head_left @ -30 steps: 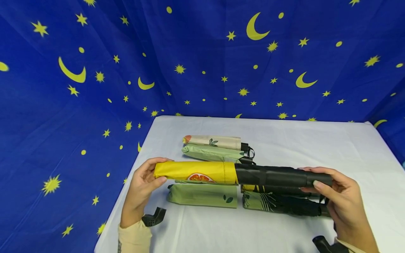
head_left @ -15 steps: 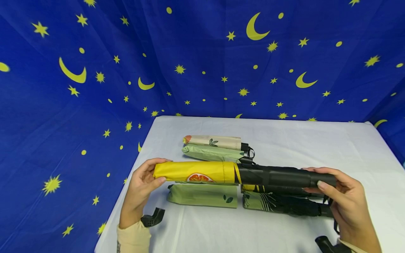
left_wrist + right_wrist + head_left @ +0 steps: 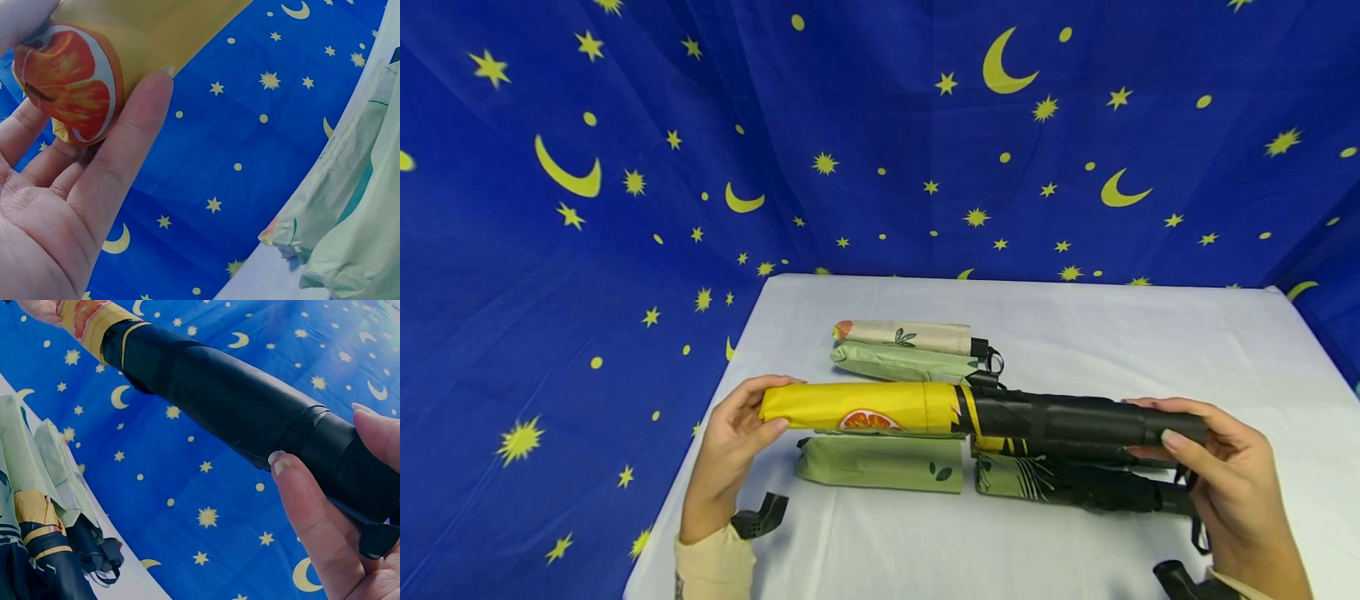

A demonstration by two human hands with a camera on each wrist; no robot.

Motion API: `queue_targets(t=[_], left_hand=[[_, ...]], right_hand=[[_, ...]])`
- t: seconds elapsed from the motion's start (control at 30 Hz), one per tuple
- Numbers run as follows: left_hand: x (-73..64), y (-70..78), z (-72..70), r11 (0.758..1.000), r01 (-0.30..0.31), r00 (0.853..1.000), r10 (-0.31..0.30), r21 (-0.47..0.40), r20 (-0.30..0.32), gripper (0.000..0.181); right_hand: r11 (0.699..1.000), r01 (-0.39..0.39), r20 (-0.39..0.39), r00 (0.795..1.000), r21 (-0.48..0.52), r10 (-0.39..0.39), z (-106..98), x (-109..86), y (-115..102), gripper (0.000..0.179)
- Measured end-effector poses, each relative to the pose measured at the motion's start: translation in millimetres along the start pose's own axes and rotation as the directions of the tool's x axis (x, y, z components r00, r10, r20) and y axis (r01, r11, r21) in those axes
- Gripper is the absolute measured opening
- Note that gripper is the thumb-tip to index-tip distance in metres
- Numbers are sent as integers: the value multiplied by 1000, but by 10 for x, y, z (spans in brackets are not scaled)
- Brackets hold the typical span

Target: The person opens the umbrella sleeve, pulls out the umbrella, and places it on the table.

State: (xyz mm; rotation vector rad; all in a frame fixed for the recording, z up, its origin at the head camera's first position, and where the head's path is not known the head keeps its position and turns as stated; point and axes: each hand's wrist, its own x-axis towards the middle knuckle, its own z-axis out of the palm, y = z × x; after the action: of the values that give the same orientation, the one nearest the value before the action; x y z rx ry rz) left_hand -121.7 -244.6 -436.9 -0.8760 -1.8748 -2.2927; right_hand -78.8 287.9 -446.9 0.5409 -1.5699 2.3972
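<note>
My left hand (image 3: 724, 458) pinches the closed end of a yellow umbrella sleeve (image 3: 850, 403) printed with an orange slice. Black folded umbrella (image 3: 1067, 417) sticks out of the sleeve's right end, with a yellow band beside the sleeve mouth. At the other end my right hand (image 3: 1240, 467) grips the black handle between thumb and fingers, its strap dangling below. Both are raised level over the table. In the left wrist view, fingers (image 3: 134, 125) hold the sleeve beside its orange slice (image 3: 72, 87). Part of the umbrella is hidden inside the sleeve.
Beneath lie a green sleeve (image 3: 880, 464) and a green-and-black folded umbrella (image 3: 1067, 483), with a yellow-and-black one (image 3: 996, 446) partly covered. Farther back, a cream sleeved umbrella (image 3: 917, 337) and a light green one (image 3: 902, 361) lie on the white-covered table (image 3: 1120, 333).
My right hand has drawn the umbrella a little to the right, and more of it, with its yellow band, shows past the sleeve mouth. My left hand has shifted slightly left.
</note>
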Motion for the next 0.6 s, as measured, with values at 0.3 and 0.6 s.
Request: queue_targets(t=[0.3, 0.6], left_hand=[[-1, 0, -39, 1000, -2, 999, 3, 13, -37, 39], [48, -50, -49, 997, 82, 992, -81, 7, -93, 39]], right_hand=[[1000, 7, -13, 1000, 19, -6, -58, 6, 3, 37], [998, 21, -66, 998, 52, -18, -129, 13, 36, 36]])
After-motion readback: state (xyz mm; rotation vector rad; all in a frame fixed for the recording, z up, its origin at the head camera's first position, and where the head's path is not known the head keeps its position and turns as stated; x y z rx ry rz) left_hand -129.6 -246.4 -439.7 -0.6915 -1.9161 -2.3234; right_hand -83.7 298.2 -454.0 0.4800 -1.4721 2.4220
